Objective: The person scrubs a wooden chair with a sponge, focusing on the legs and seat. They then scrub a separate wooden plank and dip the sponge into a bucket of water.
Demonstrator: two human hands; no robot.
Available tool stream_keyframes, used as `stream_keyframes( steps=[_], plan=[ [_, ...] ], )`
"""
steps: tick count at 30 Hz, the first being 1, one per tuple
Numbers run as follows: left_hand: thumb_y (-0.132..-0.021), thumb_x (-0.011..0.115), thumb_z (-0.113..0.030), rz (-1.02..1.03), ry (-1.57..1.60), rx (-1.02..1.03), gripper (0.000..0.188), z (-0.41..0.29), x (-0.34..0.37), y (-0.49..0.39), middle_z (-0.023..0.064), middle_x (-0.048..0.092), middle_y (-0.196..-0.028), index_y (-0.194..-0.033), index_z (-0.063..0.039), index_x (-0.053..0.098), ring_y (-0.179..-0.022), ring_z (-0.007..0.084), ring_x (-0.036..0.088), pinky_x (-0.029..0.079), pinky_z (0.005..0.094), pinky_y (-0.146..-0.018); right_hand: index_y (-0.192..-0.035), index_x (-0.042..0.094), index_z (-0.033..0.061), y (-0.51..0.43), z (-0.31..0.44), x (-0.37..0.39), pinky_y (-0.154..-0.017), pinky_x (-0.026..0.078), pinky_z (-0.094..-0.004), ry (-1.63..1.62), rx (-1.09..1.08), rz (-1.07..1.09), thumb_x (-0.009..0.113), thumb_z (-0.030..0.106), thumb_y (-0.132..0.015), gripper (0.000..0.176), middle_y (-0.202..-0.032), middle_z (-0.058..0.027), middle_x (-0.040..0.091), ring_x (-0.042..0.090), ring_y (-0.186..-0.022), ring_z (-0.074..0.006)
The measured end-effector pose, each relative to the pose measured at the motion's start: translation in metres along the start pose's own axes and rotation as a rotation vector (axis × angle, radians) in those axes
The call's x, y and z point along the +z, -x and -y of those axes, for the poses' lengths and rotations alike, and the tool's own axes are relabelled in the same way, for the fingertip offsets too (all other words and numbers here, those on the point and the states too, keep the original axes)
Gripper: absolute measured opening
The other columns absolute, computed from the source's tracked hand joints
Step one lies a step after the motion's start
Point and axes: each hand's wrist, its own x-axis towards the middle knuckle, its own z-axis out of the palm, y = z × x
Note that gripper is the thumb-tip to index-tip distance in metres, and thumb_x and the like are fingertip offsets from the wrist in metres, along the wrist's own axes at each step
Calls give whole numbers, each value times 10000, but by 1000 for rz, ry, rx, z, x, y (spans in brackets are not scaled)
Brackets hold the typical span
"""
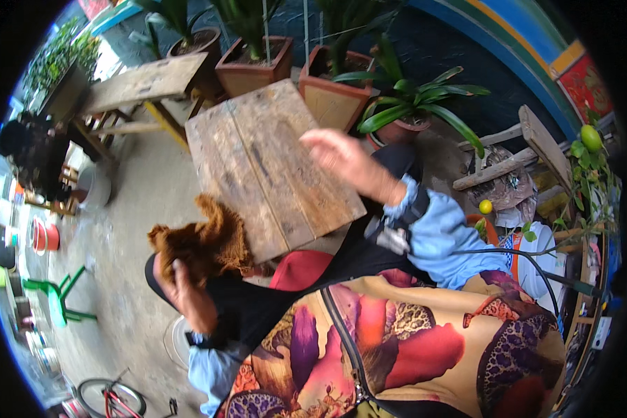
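My left hand (188, 295), at the left over my dark trouser leg, holds a crumpled brown knitted or woven cloth (224, 235) between thumb and fingers. The cloth bunches up beside the near left corner of a low wooden table (261, 167) with a worn, stained plank top. Over the right part of this tabletop is my right hand (345, 162), slightly blurred, its fingers extended and nothing in it. Whether it touches the wood cannot be told. A red seat or stool (300, 269) shows between my legs, partly hidden.
Potted plants (334, 94) line the table's far side, with a wooden bench (141, 83) at the upper left. A green plastic stool (57, 298) and a bicycle (109, 397) stand at the left. At the right are a wooden-legged item (501, 162) and a white bucket (535, 256).
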Motion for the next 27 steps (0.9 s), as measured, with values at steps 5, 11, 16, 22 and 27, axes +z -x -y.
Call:
stream_keyframes(
  steps=[5, 11, 16, 22, 27],
  plan=[
    [-997, 464, -255, 117, 59, -445, 332, 66, -5, 24, 12, 565, -1092, -1262, -56, 469, -973, 118, 546, 460, 293, -816, -1377, 333, -14, 14, -64, 12, -1020, 369, -339, 13, 469, -124, 678, 340, -860, 715, -1287, -146, 506, 475, -1203, -221],
    [-929, 467, -77, 513, -186, -543, 233, 34, -42, 51, 15, 600, -1002, -1147, -21, 527, -892, 99, 578, 476, 247, -807, -1382, 313, 7, 23, -60, 9, -1005, 372, -326, -352, 454, -2, 682, 308, -872, 697, -1267, -112, 506, 481, -1158, -186],
    [-853, 569, -6, 260, -50, -394, 379, 41, -38, 28, 79, 609, -1127, -1227, -8, 505, -1020, 162, 593, 466, 292, -911, -1345, 357, 24, 23, -49, 6, -976, 397, -318, -403, 569, -3, 685, 306, -873, 640, -1221, -96, 538, 506, -1125, -174],
    [-619, 479, 176, 569, -533, -64, 841, 109, -16, 34, 122, 408, -1313, -1413, -42, 307, -1261, 248, 384, 317, 335, -1070, -1327, 380, 38, 23, -44, 0, -945, 424, -303, -473, 608, -21, 685, 280, -874, 597, -1211, -83, 541, 531, -1087, -164],
    [-742, 699, -31, 579, -633, 51, 640, 191, -36, 19, 175, 479, -1245, -1315, -30, 414, -1203, 321, 436, 396, 364, -981, -1324, 385, 36, 22, -41, -3, -951, 427, -311, -480, 646, -33, 683, 266, -875, 585, -1215, -88, 535, 533, -1090, -168]
  ],
)
